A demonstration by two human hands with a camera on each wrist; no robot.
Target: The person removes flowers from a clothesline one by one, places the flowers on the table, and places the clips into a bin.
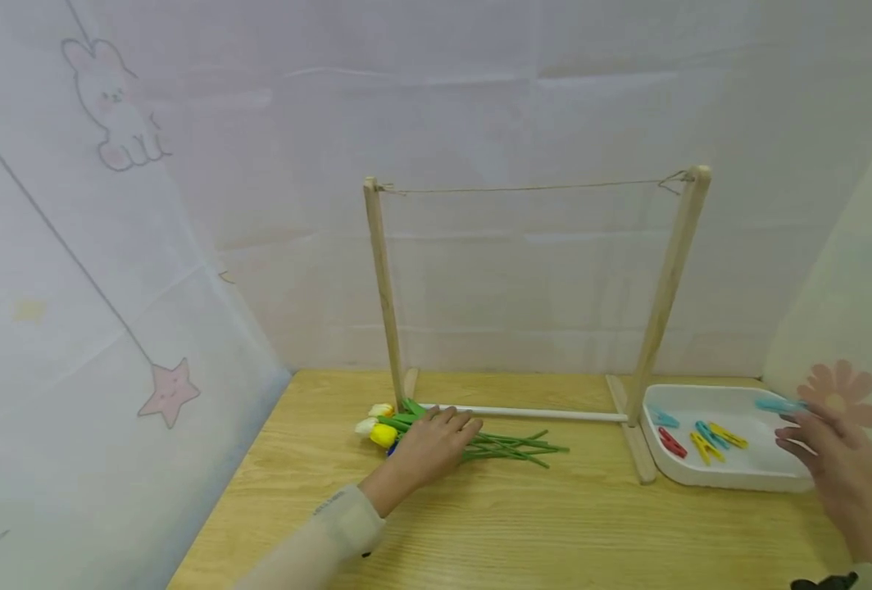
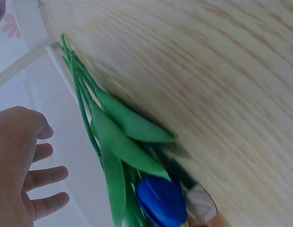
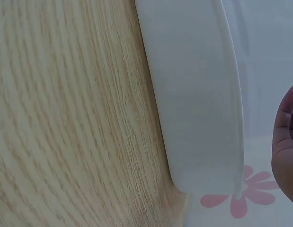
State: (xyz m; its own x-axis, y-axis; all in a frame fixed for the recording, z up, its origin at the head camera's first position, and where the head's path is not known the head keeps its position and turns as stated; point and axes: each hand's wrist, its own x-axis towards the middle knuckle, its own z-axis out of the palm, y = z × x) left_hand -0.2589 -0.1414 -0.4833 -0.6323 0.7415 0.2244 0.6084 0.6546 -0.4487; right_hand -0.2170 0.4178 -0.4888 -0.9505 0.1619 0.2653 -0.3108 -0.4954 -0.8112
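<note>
My left hand (image 1: 434,444) hovers over a bunch of artificial tulips (image 1: 513,447) lying on the table. Its fingers are loosely bent and spread, apart from the stems in the left wrist view. White and yellow (image 1: 383,435) blooms point left; a blue bloom (image 2: 160,201) shows clearly from the left wrist. On the far right, my right hand (image 1: 842,459) pinches a light blue clothespin (image 1: 779,406) above a white tray (image 1: 746,478). Red (image 1: 672,442), yellow (image 1: 705,448) and blue clothespins lie in that tray.
A wooden frame (image 1: 665,303) stands behind the tulips, with a thin string (image 1: 524,188) tied between its posts. A white rod (image 1: 539,413) joins the posts near the bottom. Printed cloth walls (image 1: 480,106) enclose the wooden table (image 1: 524,524) at back and sides.
</note>
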